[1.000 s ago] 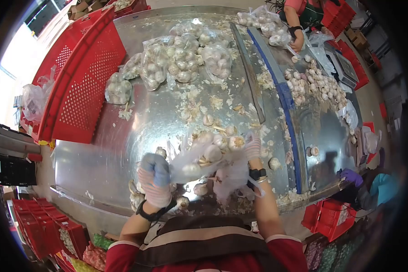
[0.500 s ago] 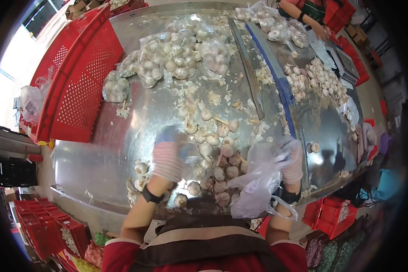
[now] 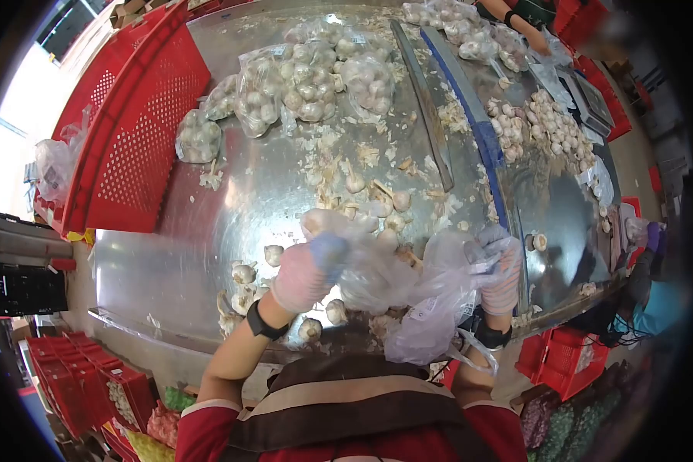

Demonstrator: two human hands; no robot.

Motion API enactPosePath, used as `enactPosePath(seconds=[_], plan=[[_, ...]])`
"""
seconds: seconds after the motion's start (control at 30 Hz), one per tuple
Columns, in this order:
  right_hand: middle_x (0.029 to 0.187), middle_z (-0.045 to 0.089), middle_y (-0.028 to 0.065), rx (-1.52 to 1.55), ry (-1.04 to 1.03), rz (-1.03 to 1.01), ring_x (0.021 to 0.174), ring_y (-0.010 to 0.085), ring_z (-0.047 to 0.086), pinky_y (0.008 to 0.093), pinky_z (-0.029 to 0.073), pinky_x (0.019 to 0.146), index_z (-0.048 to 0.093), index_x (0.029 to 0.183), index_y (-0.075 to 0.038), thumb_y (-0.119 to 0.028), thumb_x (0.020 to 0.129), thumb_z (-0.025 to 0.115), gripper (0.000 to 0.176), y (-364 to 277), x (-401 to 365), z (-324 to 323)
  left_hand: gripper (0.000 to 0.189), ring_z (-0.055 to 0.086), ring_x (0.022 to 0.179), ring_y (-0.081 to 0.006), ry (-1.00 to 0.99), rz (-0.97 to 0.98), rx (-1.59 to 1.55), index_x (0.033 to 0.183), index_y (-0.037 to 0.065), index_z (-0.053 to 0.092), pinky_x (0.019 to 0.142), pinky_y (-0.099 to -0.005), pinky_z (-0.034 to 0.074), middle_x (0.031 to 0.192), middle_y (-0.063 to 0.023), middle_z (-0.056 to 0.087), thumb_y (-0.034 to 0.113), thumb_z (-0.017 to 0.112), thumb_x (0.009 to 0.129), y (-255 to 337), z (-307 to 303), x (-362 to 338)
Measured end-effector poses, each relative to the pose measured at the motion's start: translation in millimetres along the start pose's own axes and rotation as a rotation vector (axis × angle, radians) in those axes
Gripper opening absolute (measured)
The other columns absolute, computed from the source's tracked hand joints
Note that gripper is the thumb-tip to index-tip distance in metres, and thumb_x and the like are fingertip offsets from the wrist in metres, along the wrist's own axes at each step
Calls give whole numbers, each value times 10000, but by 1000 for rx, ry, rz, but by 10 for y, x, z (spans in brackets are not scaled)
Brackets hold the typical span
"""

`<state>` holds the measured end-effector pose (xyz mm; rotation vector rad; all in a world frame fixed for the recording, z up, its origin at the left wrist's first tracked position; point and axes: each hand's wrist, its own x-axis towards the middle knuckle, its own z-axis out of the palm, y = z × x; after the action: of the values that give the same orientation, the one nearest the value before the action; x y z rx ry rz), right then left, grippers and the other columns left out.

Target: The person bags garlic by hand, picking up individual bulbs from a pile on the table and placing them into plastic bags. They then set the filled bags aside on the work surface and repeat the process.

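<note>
My left hand [image 3: 309, 271], in a striped glove with blue fingertips, is blurred and closed at the edge of a clear plastic bag [image 3: 373, 269]. Stretched over the near garlic heap, this bag reaches toward my other side. My right hand [image 3: 500, 269], gloved too, grips more thin plastic bags [image 3: 431, 331], which hang down past the table's near edge. Loose garlic bulbs [image 3: 336, 311] lie below and beside my left hand, some covered by the plastic. More bulbs [image 3: 244, 272] sit to its left.
A red perforated crate [image 3: 142, 146] stands at the left. Bagged garlic [image 3: 308, 88] is piled at the back. A metal bar [image 3: 423, 108] and a blue-edged divider [image 3: 477, 123] cross the table. Beyond are loose garlic [image 3: 550, 131], a scale [image 3: 587, 100] and another person's hand [image 3: 537, 42].
My left hand has moved slightly right and toward me, and the clear bag now spreads across between my hands. My right hand has stayed nearly in place with its bags.
</note>
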<state>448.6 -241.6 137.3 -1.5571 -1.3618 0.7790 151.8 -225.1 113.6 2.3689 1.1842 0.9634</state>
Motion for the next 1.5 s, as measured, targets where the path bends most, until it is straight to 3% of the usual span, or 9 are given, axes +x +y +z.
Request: enactPosePath(seconds=[0.27,0.37,0.57,0.83,0.97,1.03,1.23,1.37,1.5], plan=[[885,546,74,142,-201,-498,646,115,534,216,417,519,494,928,-23,-112,685,720,343,-30,78,232,396,628,817,-254,64,-64,-185,1058,71,571,668,-308,504,929,-125,604,83,734,698,172,-141,426],[956,548,94,241,-124,41,779,152,574,269,484,682,452,1037,-34,-92,624,781,531,-414,104,538,440,563,1032,-177,61,-169,-570,1143,60,537,771,-290,484,1118,-142,562,72,718,741,372,-153,636],[953,566,49,351,-185,-597,867,113,539,274,475,714,541,1055,-23,-52,684,698,404,-1003,652,1124,453,567,977,-258,-47,-435,-860,1106,-25,513,809,-361,472,1104,-163,561,190,701,754,-92,-509,781],[857,595,35,176,-460,86,762,81,526,234,453,673,571,1052,-30,-103,761,656,312,-207,663,1015,346,569,981,-332,371,13,1585,1076,43,594,818,-421,450,1037,-171,620,261,540,814,-2230,-4450,375],[902,625,94,-118,-542,-59,815,201,598,308,479,738,604,1040,-46,-166,751,669,320,147,369,1228,428,575,1000,-303,441,-460,1147,1154,74,561,801,-400,456,1121,-194,595,406,439,913,-3472,-5553,38],[1049,607,133,-674,-593,-634,978,279,562,378,438,856,579,1097,-52,-250,674,718,487,180,227,1381,446,564,1048,-258,275,-617,908,1177,61,546,814,-395,457,1162,-178,582,402,435,912,-3823,-5500,-120],[923,622,112,-306,-564,-205,848,240,575,344,449,773,626,920,-44,-173,738,665,227,447,431,1295,437,536,1096,-177,-244,-1167,384,1282,62,486,908,-291,426,1255,-126,527,323,386,947,-3988,-4917,-201],[842,624,63,-120,-198,208,722,136,563,247,453,660,630,851,-37,-104,774,636,102,-352,713,1209,388,563,1067,-189,265,-583,584,1317,82,441,879,-302,474,1226,-157,529,232,354,970,-2570,-3836,469],[825,618,25,345,-334,-94,712,114,560,242,457,616,641,865,-51,-102,761,672,119,-594,763,1791,684,567,1012,-185,-242,-113,280,1358,109,389,810,-300,502,1234,-75,519,44,666,735,-1040,-1967,559]])
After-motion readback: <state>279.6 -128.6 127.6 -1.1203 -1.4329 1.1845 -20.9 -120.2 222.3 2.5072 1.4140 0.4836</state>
